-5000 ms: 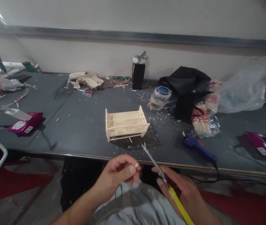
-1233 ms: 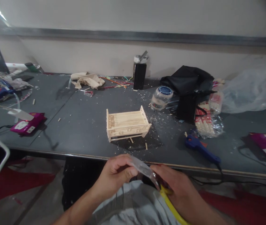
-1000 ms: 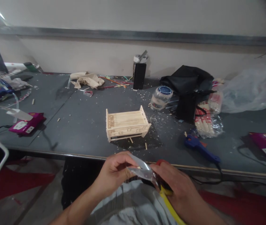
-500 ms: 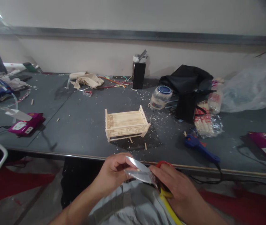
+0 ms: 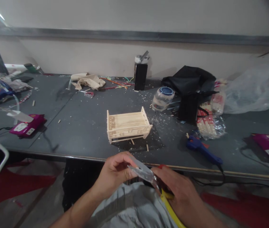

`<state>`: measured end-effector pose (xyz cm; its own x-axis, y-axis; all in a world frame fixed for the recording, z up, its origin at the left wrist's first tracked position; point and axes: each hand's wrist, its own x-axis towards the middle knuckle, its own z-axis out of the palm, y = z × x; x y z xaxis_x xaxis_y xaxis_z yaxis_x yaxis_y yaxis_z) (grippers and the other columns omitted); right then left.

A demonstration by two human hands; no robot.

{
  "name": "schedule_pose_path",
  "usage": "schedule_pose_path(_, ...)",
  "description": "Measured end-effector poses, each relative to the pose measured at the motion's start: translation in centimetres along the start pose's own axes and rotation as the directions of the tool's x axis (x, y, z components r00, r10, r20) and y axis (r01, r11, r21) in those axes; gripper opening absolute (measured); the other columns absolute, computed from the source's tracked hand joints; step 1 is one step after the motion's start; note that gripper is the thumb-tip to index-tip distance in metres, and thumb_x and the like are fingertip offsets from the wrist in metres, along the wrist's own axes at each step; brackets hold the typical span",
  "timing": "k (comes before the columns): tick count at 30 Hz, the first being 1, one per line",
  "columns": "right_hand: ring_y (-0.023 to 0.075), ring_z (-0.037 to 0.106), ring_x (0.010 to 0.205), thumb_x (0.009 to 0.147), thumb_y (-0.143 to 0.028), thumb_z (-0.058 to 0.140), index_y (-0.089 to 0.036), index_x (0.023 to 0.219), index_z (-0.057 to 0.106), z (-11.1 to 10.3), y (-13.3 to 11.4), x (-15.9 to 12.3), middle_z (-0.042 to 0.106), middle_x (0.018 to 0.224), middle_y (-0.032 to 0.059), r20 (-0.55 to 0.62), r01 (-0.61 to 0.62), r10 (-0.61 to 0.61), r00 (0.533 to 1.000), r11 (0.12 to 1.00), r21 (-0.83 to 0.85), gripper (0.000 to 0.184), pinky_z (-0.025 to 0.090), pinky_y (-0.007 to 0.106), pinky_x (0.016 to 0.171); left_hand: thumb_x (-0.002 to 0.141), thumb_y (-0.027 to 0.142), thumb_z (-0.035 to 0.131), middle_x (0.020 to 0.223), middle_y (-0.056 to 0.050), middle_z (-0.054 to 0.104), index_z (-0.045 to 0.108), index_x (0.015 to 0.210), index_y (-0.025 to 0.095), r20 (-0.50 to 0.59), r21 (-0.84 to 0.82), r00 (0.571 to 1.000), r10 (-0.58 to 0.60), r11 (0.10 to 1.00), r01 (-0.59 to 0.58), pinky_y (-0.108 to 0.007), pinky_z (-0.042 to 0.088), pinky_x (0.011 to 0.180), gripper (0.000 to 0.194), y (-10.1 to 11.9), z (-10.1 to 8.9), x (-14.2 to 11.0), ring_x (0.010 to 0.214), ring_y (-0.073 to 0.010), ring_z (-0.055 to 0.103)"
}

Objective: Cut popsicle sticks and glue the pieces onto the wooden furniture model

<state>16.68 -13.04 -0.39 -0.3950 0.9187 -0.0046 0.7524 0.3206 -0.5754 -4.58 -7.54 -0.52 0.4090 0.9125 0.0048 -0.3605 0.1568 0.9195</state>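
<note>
Dark tabletop [image 5: 82, 136] flecked with pale crumbs stretches before two hands working with scissors [image 5: 146, 174] off its near edge.

Blades slightly parted, the yellow-handled scissors hang above a grey-clad lap [image 5: 134, 209], the right hand [image 5: 178, 186] wrapped around their handles. Blade tips meet the left hand [image 5: 114, 172], thumb and forefinger drawn close together; whether they pinch anything cannot be told. Straight beyond the grip stands a small bed-shaped frame of wooden sticks [image 5: 128, 124], a loose stick piece [image 5: 147, 148] at its near side. Right of the grip lies a blue glue gun [image 5: 203, 151]; farther back, a clear jar [image 5: 161, 103] and an upright black phone [image 5: 140, 77]. Well off to the left sits a magenta socket box [image 5: 36, 124].
</note>
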Motion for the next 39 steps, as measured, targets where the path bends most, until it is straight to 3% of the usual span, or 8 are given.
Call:
schedule_pose_path(17,0.0176,0.057,0.078,0.072,-0.002,0.053,-0.023,0.12,0.051,-1.0,-0.3,1.0,0.059,0.087,0.003,0.007,0.045,-0.045,0.999,0.994,-0.1,0.053,0.045,0.027,0.068,0.063,0.011,0.081,0.072,-0.002,0.065,0.069,0.065,0.014,-0.06,0.091,0.998,0.029,0.996,-0.023,-0.018,0.045,0.058,0.012,0.4,0.1,0.7,0.065,-0.0108,0.059)
schedule_pose_path(24,0.0175,0.058,0.072,0.074,-0.005,0.049,-0.02,0.112,0.054,-1.7,-0.2,1.9,0.06,0.083,0.0036,0.034,0.064,-0.059,0.998,0.98,-0.186,0.041,0.044,0.027,0.063,0.069,0.021,0.078,0.072,-0.005,0.065,0.07,0.068,0.012,-0.024,0.183,0.995,0.096,0.979,-0.09,-0.021,0.045,0.059,0.012,1.3,-0.4,1.4,0.065,-0.0126,0.059)
schedule_pose_path(28,0.0164,0.061,0.071,0.076,-0.007,0.048,-0.022,0.112,0.055,-2.3,0.3,2.1,0.064,0.081,0.0015,0.015,0.104,-0.103,0.995,0.979,-0.176,0.04,0.046,0.026,0.062,0.07,0.02,0.078,0.071,-0.003,0.063,0.071,0.07,0.013,-0.049,0.139,0.995,0.085,0.987,-0.077,-0.02,0.046,0.057,0.01,1.2,-0.5,1.6,0.063,-0.0109,0.057)
schedule_pose_path(31,0.0139,0.062,0.064,0.082,-0.017,0.05,-0.025,0.111,0.058,-3.4,1.1,2.2,0.066,0.077,-0.0012,-0.168,-0.02,-0.009,0.986,0.985,-0.171,0.031,0.045,0.023,0.056,0.075,0.019,0.073,0.075,-0.003,0.063,0.072,0.075,0.014,-0.013,0.01,0.998,0.065,0.998,-0.064,-0.02,0.046,0.053,0.006,0.8,-0.5,1.7,0.055,-0.0078,0.057)
schedule_pose_path(33,0.013,0.062,0.061,0.086,-0.028,0.053,-0.025,0.109,0.059,-4.1,1.9,2.7,0.068,0.077,-0.0016,-0.367,-0.202,0.131,0.921,0.966,-0.161,0.025,0.046,0.021,0.055,0.079,0.018,0.069,0.076,-0.003,0.064,0.073,0.081,0.014,0.017,-0.082,0.999,0.052,0.995,-0.05,-0.021,0.048,0.053,0.006,0.6,-0.6,1.9,0.053,-0.0077,0.059)
schedule_pose_path(35,0.0143,0.065,0.064,0.086,-0.036,0.055,-0.023,0.112,0.059,-4.6,3.1,3.5,0.07,0.083,0.0003,-0.495,-0.341,0.218,0.841,0.924,-0.173,0.029,0.048,0.023,0.058,0.081,0.017,0.067,0.076,-0.003,0.064,0.073,0.084,0.015,0.024,-0.151,0.999,0.028,0.988,-0.024,-0.023,0.051,0.056,0.007,0.3,-0.7,2.1,0.056,-0.0095,0.062)
schedule_pose_path(39,0.0167,0.067,0.071,0.087,-0.04,0.055,-0.022,0.112,0.06,-4.5,4.6,5.1,0.072,0.092,0.0032,-0.547,-0.401,0.237,0.803,0.893,-0.202,0.032,0.05,0.025,0.064,0.082,0.017,0.066,0.075,-0.004,0.068,0.07,0.085,0.013,0.011,-0.279,0.998,-0.061,0.958,0.062,-0.024,0.052,0.058,0.006,-0.2,-0.9,2.8,0.057,-0.0107,0.065)
